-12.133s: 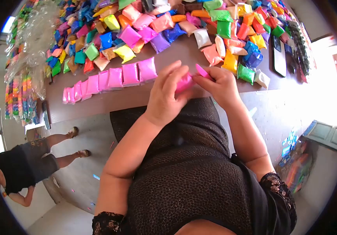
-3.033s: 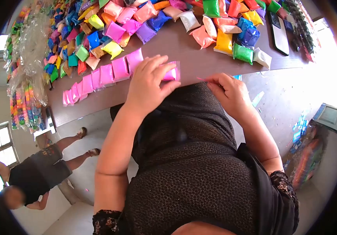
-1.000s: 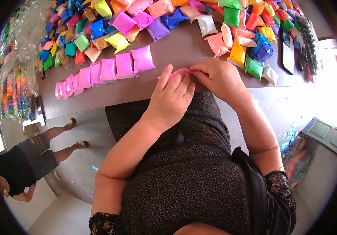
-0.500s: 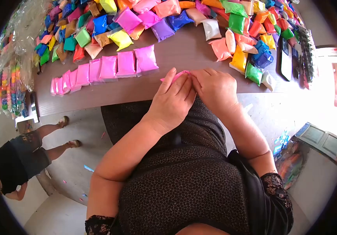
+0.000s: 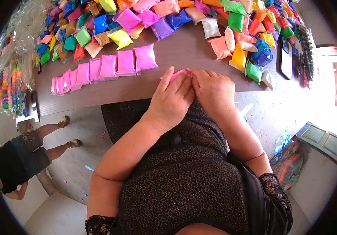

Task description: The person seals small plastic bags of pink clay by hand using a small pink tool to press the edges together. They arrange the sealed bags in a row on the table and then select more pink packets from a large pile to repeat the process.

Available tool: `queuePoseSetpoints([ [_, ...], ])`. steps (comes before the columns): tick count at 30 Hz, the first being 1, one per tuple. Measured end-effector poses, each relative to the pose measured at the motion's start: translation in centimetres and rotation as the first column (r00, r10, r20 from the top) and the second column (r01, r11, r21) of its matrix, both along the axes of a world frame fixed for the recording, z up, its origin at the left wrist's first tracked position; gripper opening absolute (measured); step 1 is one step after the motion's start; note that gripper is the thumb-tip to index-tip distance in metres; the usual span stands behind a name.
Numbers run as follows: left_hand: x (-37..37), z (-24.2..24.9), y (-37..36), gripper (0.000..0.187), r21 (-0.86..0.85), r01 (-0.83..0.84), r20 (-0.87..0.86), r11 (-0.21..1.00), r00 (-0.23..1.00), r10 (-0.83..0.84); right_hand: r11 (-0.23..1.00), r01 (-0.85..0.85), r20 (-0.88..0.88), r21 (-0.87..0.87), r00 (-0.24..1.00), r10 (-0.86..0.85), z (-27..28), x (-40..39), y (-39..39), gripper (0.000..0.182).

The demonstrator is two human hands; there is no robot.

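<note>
Both hands meet at the front edge of the table, on a small pink packet (image 5: 177, 74). My left hand (image 5: 171, 96) lies over it with its fingers closed and thumb raised beside it, hiding most of the packet. Against its fingertips, my right hand (image 5: 214, 91) pinches the packet's right end with curled fingers. A row of pink packets (image 5: 109, 66) in clear film rests just to the left, small ones at the left end and larger ones at the right.
A heap of many-coloured packets (image 5: 98, 25) covers the back of the brown table (image 5: 98, 94). More packets (image 5: 253, 73) and a phone (image 5: 285, 58) lie at the right. Clear plastic bags (image 5: 21, 43) hang at the left. Another person (image 5: 19, 156) stands at the far left.
Both hands shift very slightly, staying together on the pink packet. The row of packets and the heap look the same.
</note>
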State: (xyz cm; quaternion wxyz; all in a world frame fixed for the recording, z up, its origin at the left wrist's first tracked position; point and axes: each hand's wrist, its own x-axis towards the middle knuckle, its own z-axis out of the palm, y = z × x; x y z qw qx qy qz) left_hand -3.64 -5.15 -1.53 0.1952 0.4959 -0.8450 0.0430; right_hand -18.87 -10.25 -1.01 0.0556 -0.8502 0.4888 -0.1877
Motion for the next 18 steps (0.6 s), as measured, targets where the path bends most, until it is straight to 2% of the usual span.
queuePoseSetpoints([
  [6, 0.0, 0.1, 0.1, 0.026, 0.021, 0.007, 0.004, 1.0, 1.0, -0.007, 0.996, 0.085, 0.043, 0.013, 0.995, -0.085, -0.2, 0.1, 0.5, 0.009],
  [9, -0.1, 0.0, 0.1, 0.026, -0.002, 0.005, -0.005, 1.0, 1.0, -0.005, 0.996, 0.087, 0.127, -0.007, 0.988, -0.086, -0.3, -0.2, 0.6, 0.01],
  [13, 0.0, -0.5, 0.1, 0.026, -0.011, 0.01, -0.018, 1.0, 1.0, -0.01, 0.997, 0.071, 0.151, 0.018, 0.986, -0.073, -0.5, -0.8, 0.8, 0.011],
  [18, 0.5, -0.4, -0.1, 0.024, -0.038, 0.048, -0.036, 0.998, 0.998, -0.05, 0.996, 0.042, 0.278, -0.079, 0.96, -0.018, -1.0, -1.9, 0.9, 0.011],
])
